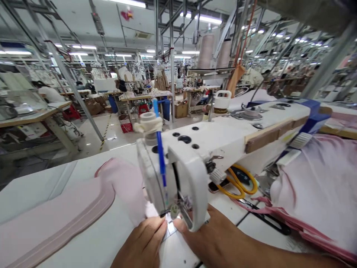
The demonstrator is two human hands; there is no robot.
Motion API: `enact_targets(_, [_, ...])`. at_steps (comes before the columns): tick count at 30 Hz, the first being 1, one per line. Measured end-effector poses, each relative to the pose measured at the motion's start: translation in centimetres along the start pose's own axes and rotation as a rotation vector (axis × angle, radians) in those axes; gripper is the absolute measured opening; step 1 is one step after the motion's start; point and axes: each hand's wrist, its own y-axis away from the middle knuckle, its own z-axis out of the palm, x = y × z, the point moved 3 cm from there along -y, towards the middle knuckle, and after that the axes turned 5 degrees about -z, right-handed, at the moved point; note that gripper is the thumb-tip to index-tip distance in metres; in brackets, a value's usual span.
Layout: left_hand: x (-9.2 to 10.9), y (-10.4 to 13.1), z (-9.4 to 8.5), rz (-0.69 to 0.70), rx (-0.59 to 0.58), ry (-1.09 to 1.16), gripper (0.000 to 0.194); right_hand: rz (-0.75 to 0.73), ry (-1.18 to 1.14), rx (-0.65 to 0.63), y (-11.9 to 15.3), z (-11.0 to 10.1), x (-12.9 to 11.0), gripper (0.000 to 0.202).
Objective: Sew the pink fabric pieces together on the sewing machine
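A white sewing machine (217, 137) stands before me, its needle area lit from below. Beside the needle area, my left hand (143, 240) has its fingers pressed together on the lower edge of a pale pink fabric piece (124, 182). This fabric runs back and left across the table. My right hand (208, 234) curls in from the right, thumb near the needle area. The machine's white guard (192, 182) hides most of its fingers and whatever they hold. A blue pen (161, 152) stands upright against the machine head.
Yellow-handled scissors (241, 184) and a black tool (267, 217) lie under the machine arm. Pink-edged fabric (315, 193) is heaped on the right. Thread cones (206, 52) stand behind. Other worktables (36, 113) and a seated person (51, 93) are farther back.
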Motion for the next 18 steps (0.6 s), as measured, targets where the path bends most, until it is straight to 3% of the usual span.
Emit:
enact_targets(5, [-0.6, 0.5, -1.3, -0.188, -0.051, 0.23, 0.025, -0.006, -0.025, -0.036, 0.1, -0.1, -0.3, 0.031])
enact_targets(10, [-3.5, 0.6, -1.5, -0.617, -0.123, 0.507, 0.032, -0.042, 0.02, 0.014, 0.4, -0.7, -0.9, 0.033])
enact_targets(13, [-5.1, -0.9, -1.3, -0.627, -0.192, 0.592, 0.035, -0.029, -0.012, -0.011, 0.4, -0.7, -1.0, 0.029])
enact_targets(18, [-6.7, -2.4, -0.4, -0.588, -0.153, 0.593, 0.014, -0.03, -0.046, 0.033, -0.1, -1.1, -0.9, 0.021])
